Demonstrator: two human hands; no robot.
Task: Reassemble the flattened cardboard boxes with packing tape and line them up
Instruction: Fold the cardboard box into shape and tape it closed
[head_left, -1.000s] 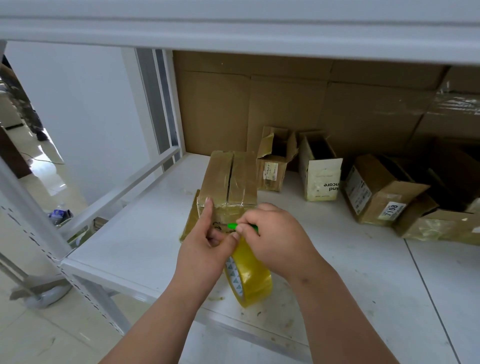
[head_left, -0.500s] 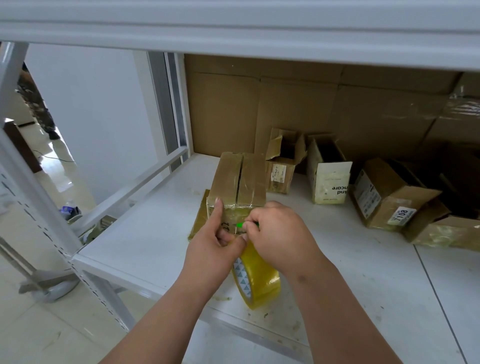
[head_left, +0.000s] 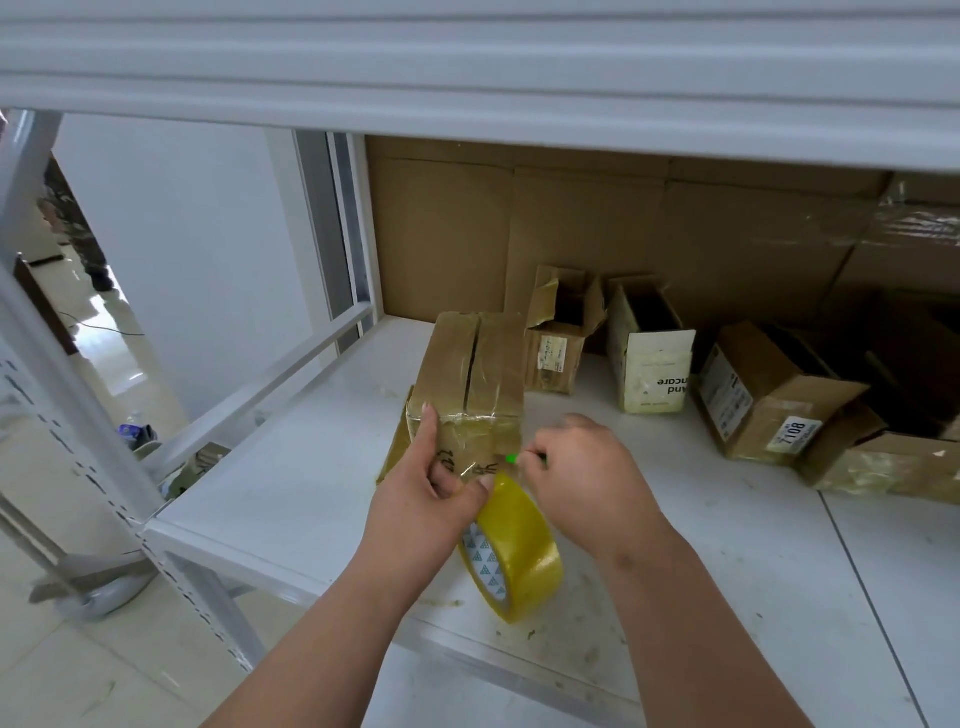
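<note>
Both hands are working at the near end of a brown cardboard box wrapped in clear tape (head_left: 470, 382) on the white metal shelf (head_left: 291, 483).

The left hand (head_left: 423, 499) is bracing the box's corner, forefinger straight up, other fingers curled into a hanging film of tape. The right hand (head_left: 582, 475) is pinching a small green-tipped tool (head_left: 511, 458), most of it hidden in the fist. The yellow roll of packing tape (head_left: 519, 551) is standing on edge below, its top hidden by the left hand.

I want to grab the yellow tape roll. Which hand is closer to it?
Left. The left hand holds the yellow tape roll at its top; the right hand is just beside it, pinching a small green tool.
</note>
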